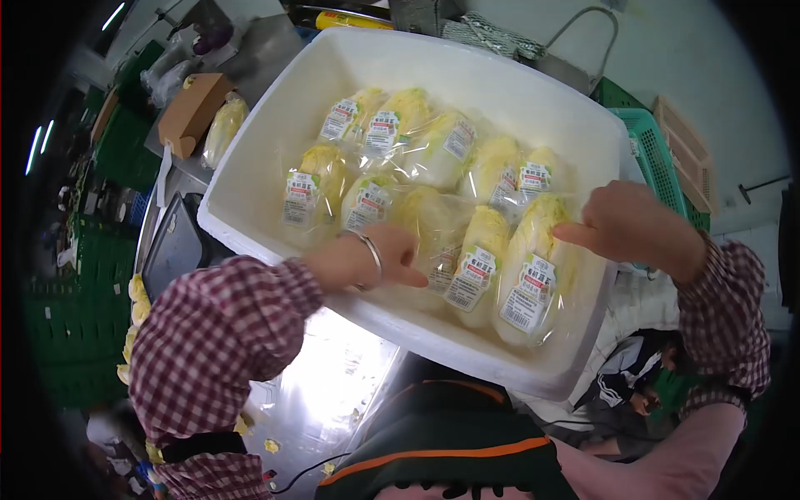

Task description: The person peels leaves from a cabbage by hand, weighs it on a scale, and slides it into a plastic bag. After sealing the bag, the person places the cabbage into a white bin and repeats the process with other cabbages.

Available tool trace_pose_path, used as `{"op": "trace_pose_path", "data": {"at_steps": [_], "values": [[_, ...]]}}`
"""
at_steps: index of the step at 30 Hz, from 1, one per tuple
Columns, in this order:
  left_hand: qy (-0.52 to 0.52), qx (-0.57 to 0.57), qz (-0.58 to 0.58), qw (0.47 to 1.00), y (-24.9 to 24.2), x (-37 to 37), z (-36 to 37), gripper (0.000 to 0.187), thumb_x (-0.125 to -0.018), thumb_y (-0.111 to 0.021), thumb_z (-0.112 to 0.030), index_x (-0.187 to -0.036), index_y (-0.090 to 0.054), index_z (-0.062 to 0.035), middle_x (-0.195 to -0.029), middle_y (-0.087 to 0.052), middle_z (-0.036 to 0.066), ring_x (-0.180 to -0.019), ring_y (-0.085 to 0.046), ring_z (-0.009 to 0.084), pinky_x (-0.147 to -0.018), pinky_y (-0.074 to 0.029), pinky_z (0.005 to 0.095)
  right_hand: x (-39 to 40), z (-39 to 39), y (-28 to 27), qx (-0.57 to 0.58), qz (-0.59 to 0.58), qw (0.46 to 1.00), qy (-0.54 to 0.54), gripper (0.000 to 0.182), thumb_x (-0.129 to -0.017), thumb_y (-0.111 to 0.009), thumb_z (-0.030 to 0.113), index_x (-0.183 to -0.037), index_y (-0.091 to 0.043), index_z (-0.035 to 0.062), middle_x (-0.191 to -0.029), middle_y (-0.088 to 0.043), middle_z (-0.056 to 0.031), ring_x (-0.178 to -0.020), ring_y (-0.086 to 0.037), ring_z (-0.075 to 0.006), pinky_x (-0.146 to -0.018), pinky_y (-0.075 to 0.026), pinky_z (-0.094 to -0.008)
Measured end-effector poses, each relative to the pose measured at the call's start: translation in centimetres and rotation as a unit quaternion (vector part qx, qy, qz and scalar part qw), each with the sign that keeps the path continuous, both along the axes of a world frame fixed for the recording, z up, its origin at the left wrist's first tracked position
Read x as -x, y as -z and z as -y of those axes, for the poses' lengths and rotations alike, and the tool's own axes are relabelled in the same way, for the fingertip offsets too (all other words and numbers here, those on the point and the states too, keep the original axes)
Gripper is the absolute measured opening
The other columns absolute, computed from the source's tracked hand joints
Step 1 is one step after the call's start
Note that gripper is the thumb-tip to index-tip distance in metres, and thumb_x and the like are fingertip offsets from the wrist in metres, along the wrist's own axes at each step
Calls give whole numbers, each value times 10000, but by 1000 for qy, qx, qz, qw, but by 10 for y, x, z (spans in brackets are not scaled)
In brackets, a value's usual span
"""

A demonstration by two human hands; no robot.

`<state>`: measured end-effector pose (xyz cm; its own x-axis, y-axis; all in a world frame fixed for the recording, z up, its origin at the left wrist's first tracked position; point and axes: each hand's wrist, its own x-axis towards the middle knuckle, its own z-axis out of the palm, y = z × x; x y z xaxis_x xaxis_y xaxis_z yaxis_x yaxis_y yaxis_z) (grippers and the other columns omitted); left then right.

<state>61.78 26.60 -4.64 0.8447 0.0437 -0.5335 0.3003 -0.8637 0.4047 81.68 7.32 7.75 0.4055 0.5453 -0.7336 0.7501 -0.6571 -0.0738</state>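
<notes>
A white foam box (250, 179) fills the middle of the frame, tilted, and wrapped napa cabbages are packed in it in two rows. The step in hand is judged to be the settling of the last heads into the near row.

The left hand (379, 260), at centre left, is laid on a wrapped cabbage (433, 229) in the near row; the fingers are stretched forward and pressed flat on the film, so nothing is gripped. A bracelet (372, 252) is worn at that wrist.

The right hand (625, 221), at centre right, is set against the top of the end cabbage (533, 279), the head nearest the lower right wall of the box. The fingers are loosely curled and the thumb is pushed onto the wrap; whether the film is pinched cannot be told.

A cardboard box (193, 108) is seen at the upper left, and a teal basket (662, 158) at the upper right beyond the foam box.

The next move is judged to call for an even push from both hands, so that the end cabbage is seated level with its neighbours without the film being torn.
</notes>
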Motion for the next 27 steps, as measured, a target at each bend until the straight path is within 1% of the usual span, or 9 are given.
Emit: {"op": "trace_pose_path", "data": {"at_steps": [2, 5, 6, 9, 12, 15, 21, 23, 27], "values": [[-86, 11, -18, 996, -25, 10, -27, 373, -755, -650, -393, -857, -617, -36, -755, -656, 115, -646, -640, 217, -615, -495, 319, -2, 13, 1, -206, 169, 933, -242, 302, -798, -607, 269, -650, -628, 6, -517, -560, -106, -532, -587, -267, -526, -455, -356], [-174, -65, -54, 981, -45, 32, -74, 484, -725, -664, -437, -965, -608, -21, -890, -646, 153, -806, -630, 270, -723, -487, 347, 11, 0, -5, -249, 153, 930, -224, 263, -773, -614, 237, -613, -606, 28, -559, -567, -121, -556, -577, -297, -564, -454, -378], [-176, -138, -69, 972, -47, 37, -83, 560, -707, -676, -451, -1042, -598, -8, -970, -632, 178, -902, -615, 296, -787, -480, 366, 14, -10, -8, -263, 91, 933, -229, 169, -778, -601, 203, -749, -627, 38, -652, -599, -108, -640, -594, -281, -587, -459, -363], [-74, -205, -147, 965, -10, 41, -100, 686, -658, -709, -490, -1118, -524, -16, -944, -634, 154, -757, -644, 254, -632, -503, 339, 23, -40, 24, -382, 4, 870, -312, 182, -765, -598, 160, -909, -608, 50, -902, -613, -108, -840, -576, -263, -686, -466, -343], [-108, -128, -205, 964, -15, 13, -95, 756, -621, -740, -465, -1160, -484, 0, -940, -631, 147, -713, -642, 244, -599, -507, 338, 24, -76, 87, -450, -65, 807, -377, 257, -752, -582, 118, -1007, -585, 86, -1060, -552, -85, -992, -504, -234, -799, -444, -343], [-123, -125, -229, 957, -7, 3, -104, 737, -609, -750, -444, -1133, -503, 12, -891, -638, 138, -680, -637, 253, -606, -508, 335, 28, -96, 121, -467, -41, 737, -487, 224, -731, -583, 117, -954, -607, 117, -1036, -535, -68, -1013, -482, -214, -861, -418, -352], [-71, -58, -191, 977, 34, 23, -121, 356, -692, -688, -291, -912, -639, -16, -742, -649, 123, -652, -644, 223, -596, -512, 325, 34, -111, 132, -326, -58, 725, -603, 161, -699, -580, 149, -856, -611, 144, -875, -534, -1, -917, -499, -153, -752, -405, -295], [92, -220, -136, 962, 41, 27, -138, 206, -728, -633, -203, -845, -658, -35, -749, -655, 131, -690, -654, 239, -610, -515, 346, 32, -114, 129, -339, -56, 726, -596, 126, -701, -576, 144, -825, -597, 136, -843, -529, 7, -889, -501, -152, -730, -398, -290], [-45, -173, -285, 941, -14, 12, -140, 212, -725, -643, -203, -859, -655, -38, -807, -658, 150, -791, -650, 279, -673, -512, 372, 28, -112, 137, -397, -39, 753, -523, 68, -694, -574, 129, -755, -547, 116, -797, -517, -6, -836, -505, -168, -714, -392, -286]]}}
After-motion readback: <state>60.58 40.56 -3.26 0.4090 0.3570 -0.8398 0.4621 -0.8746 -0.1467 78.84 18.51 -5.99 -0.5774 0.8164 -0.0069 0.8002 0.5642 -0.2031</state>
